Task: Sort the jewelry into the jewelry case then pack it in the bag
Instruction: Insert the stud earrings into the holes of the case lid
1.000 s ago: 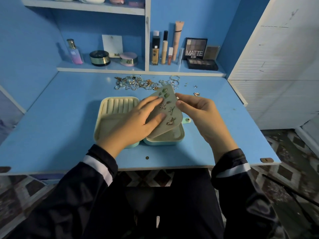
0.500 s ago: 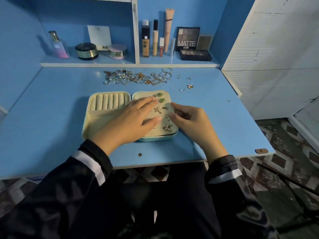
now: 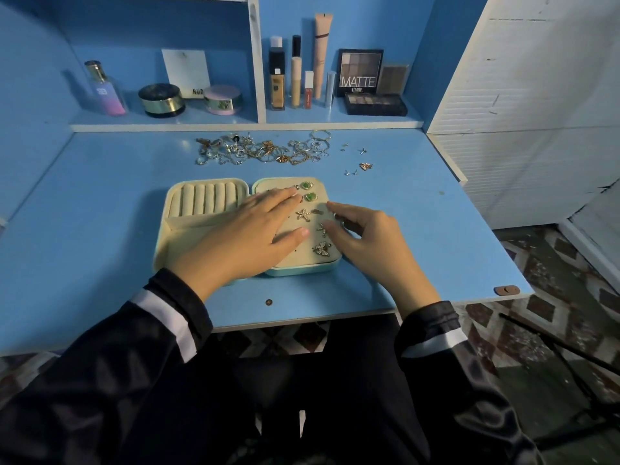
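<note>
A pale green jewelry case [image 3: 166, 213] lies open on the blue desk [image 3: 100, 196], with ring rolls [image 3: 208, 200] in its left half. A cream earring panel [image 3: 295, 258] lies flat in the right half and carries green earrings [image 3: 307, 186], a starfish earring [image 3: 303, 214] and a butterfly earring [image 3: 322, 248]. My left hand [image 3: 245, 236] presses flat on the panel. My right hand [image 3: 365, 236] rests at the panel's right edge with loosely bent fingers. A pile of loose jewelry [image 3: 265, 151] lies behind the case. No bag is in view.
A few small earrings [image 3: 365, 166] are scattered right of the pile. On the shelf behind stand a perfume bottle [image 3: 105, 90], round jars [image 3: 161, 100], makeup tubes [image 3: 295, 75] and a MATTE palette [image 3: 359, 73]. A white cabinet [image 3: 536, 95] borders the desk's right side.
The earring panel, held tilted up by both hands a second ago, has been lowered flat into the case's right half. My left hand now presses on it.
</note>
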The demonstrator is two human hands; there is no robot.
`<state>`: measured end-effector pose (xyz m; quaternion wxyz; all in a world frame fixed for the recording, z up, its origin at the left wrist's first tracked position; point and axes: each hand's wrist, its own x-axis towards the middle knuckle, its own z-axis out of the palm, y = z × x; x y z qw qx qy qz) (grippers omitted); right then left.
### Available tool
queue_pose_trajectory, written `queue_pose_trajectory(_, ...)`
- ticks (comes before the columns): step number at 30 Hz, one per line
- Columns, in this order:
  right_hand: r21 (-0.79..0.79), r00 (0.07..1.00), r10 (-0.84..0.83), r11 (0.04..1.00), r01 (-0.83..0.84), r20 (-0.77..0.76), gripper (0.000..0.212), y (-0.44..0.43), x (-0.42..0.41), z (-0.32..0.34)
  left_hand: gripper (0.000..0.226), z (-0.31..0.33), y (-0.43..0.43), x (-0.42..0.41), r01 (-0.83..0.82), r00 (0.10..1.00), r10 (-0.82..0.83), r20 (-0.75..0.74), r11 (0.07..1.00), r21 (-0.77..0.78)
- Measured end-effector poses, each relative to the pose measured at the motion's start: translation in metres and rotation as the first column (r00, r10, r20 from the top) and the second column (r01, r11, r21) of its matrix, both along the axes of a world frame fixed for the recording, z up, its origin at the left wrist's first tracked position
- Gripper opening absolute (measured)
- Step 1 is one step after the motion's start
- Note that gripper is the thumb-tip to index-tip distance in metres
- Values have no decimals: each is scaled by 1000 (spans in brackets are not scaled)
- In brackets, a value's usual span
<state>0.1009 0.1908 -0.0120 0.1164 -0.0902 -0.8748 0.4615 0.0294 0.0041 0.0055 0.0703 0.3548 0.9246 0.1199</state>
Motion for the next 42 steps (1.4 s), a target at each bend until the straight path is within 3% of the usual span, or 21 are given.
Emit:
queue_pose_trajectory(4, -32, 999, 33, 999, -33, 8, 26, 12, -7, 0, 66, 15, 2, -10, 38, 998, -33, 50, 995, -89)
queue_pose_trajectory(9, -1, 998, 39, 999, -39, 43, 21, 41, -27, 14, 46, 37, 13, -47, 81, 997, -81, 9, 995, -56)
queue_pose_trajectory(15, 87, 998, -64, 994, 65, -11, 12, 84, -65, 24, 29, 33, 46, -99, 91, 996, -92, 16, 995, 49)
queue_pose_trajectory(26, 188, 984, -177, 967, 175, -4, 15, 124, -144, 2, 29, 9, 114, -166, 134, 991, -134, -15, 972, 194)
queue_pose_trajectory(33, 267, 994, -109, 957, 113, -30, 9, 126, -164, -3, 26, -12, 121, -177, 147, 989, -135, -59, 938, 314)
queue_pose_trajectory(42, 188, 998, 62, 980, -60, -7, 10, 116, -163, -2, 17, -13, 121, -180, 99, 994, -70, -81, 897, 432)
